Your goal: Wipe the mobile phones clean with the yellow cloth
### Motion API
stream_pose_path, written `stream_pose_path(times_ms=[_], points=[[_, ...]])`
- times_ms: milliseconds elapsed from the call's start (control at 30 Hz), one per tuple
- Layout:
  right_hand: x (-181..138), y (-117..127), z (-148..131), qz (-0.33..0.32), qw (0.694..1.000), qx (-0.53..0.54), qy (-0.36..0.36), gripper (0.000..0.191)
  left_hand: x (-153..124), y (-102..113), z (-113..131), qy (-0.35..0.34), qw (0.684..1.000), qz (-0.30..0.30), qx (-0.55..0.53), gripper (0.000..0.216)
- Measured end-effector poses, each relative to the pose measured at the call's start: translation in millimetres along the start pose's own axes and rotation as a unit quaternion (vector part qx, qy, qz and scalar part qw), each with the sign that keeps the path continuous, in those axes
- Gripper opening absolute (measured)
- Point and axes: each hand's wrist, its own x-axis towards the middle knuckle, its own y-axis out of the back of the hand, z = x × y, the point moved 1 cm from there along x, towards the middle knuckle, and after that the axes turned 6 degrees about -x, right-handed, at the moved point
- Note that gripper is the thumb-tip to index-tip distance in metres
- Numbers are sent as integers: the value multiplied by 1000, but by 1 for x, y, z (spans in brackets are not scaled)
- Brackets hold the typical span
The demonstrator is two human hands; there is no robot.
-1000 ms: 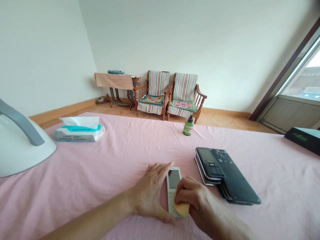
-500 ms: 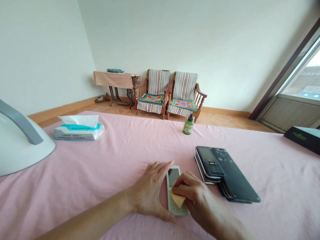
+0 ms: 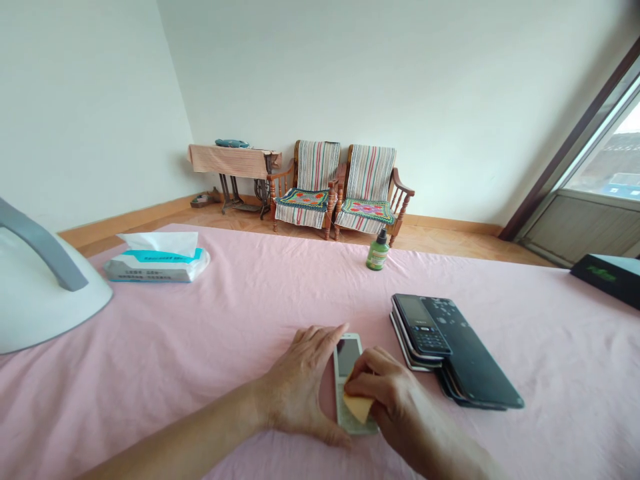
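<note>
A white keypad mobile phone (image 3: 349, 359) lies face up on the pink tablecloth, its screen at the far end. My left hand (image 3: 299, 388) braces it from the left, index finger at its top edge and thumb at its bottom edge. Pinched in the fingers of my right hand (image 3: 393, 395) is a small yellow cloth (image 3: 359, 408), pressed on the keypad. Part of the keypad is hidden by the cloth and fingers. To the right, a black keypad phone (image 3: 424, 327) rests on a stack, beside a larger black tablet-like device (image 3: 483, 363) with whitish marks.
A green pump bottle (image 3: 377, 255) stands near the far edge of the pink-covered table (image 3: 250, 287). At left are a tissue pack (image 3: 157, 263) and a white object with a grey handle (image 3: 50, 287). A black box (image 3: 607, 280) sits far right. Two chairs (image 3: 370, 180) stand beyond.
Both hands stay around the white phone. The yellow cloth has shifted very slightly on the keypad, and the view has tipped a little; nothing else has moved.
</note>
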Motion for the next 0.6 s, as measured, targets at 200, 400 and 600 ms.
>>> stream_pose_path(times_ms=[200, 400, 600], points=[[-1, 2, -2, -21, 1000, 14, 11, 48, 0, 0, 2, 1, 1000, 3, 0, 119], [0, 0, -5, 4, 1000, 15, -6, 51, 1, 0, 1, 3, 1000, 6, 6, 120], [-6, 11, 5, -14, 998, 33, -43, 45, -1, 0, 0, 17, 1000, 0, -8, 129]])
